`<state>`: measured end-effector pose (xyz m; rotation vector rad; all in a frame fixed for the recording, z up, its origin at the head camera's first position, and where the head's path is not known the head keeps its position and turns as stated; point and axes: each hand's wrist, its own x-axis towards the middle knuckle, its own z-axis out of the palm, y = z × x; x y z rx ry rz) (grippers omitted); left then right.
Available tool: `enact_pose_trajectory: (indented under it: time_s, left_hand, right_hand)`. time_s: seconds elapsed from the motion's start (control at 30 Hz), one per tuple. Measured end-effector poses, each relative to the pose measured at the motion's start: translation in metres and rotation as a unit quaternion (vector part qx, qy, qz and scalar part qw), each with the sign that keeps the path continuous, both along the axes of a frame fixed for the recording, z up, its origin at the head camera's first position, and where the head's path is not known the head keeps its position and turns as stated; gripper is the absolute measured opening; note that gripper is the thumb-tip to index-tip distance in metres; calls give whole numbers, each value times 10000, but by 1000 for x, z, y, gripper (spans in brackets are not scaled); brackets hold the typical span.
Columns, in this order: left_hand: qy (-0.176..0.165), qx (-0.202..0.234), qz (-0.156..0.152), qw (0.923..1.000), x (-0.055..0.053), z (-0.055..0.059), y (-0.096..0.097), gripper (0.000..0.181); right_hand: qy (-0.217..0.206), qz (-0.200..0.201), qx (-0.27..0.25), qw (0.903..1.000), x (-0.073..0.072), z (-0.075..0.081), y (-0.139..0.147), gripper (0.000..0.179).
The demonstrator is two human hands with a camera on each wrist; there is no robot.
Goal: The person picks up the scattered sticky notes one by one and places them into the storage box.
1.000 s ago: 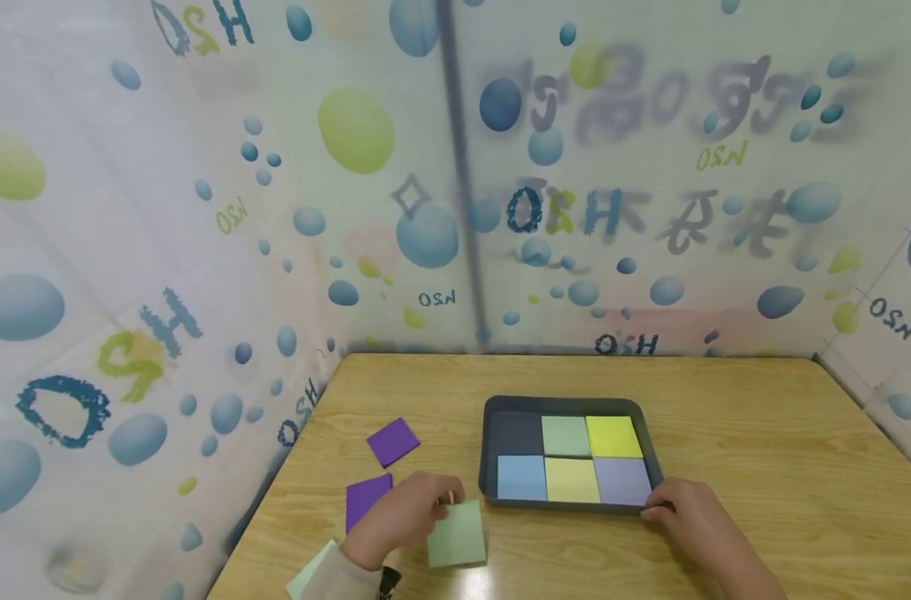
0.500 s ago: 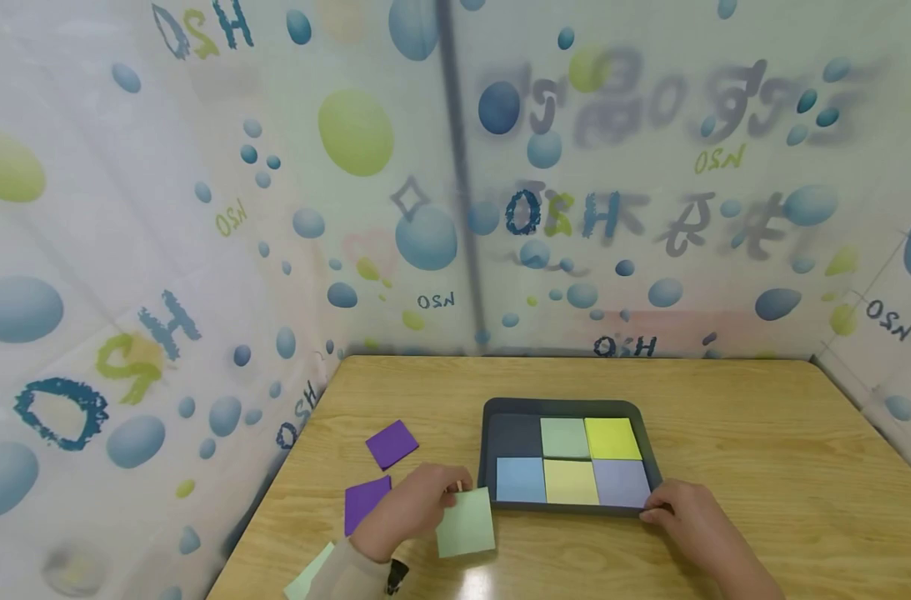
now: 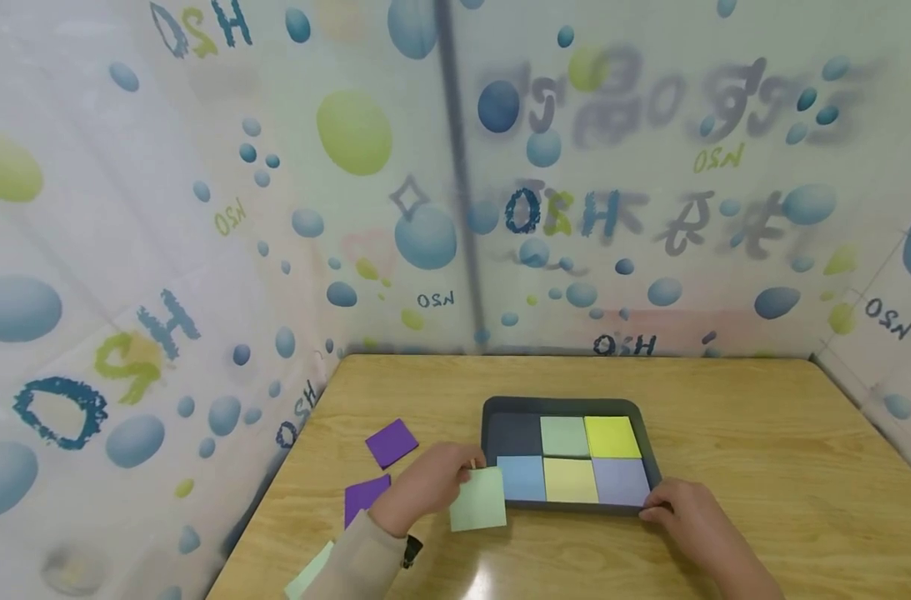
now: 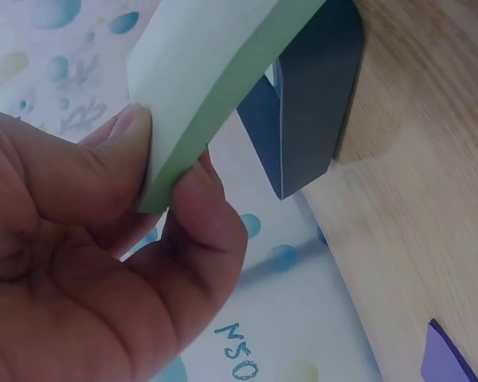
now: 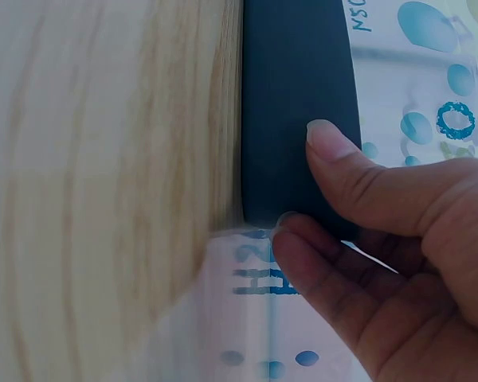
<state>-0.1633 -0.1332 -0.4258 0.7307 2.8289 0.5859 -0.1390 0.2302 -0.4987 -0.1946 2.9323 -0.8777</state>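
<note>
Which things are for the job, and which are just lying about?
Seemingly for the job:
left hand, pinching a green pad
right hand, gripping the dark tray
five squares in it

Probably just lying about:
two purple squares
another green piece, partly hidden

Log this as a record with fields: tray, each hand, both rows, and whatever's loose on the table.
Tray: dark, on wooden table
Left hand: pinches light green pad by tray's near left corner
Right hand: grips tray's near right corner
Far row, left to right: bare floor, green square, bright yellow square
Near row, left to right: blue square, pale yellow square, lavender square
Loose: purple square, second purple square, pale green piece; last two partly hidden by left arm
</note>
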Motion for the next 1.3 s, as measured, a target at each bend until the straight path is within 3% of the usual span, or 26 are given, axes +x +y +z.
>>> enact_pose_trajectory:
  time_s: [0.2,0.73,1.3]
  left_hand:
    - [192,28,-96,9998,-11,5,10,27]
    - [134,73,-93,9998,-36,15,37,26]
    - [90,-41,-57,9999,-67,6,72,25]
  right_hand:
    - [68,23,37,10000,0,1,1,10]
    - [233,56,-16,9997,0,-1,1,12]
    - [118,-7,-12,9999,0,0,0,12]
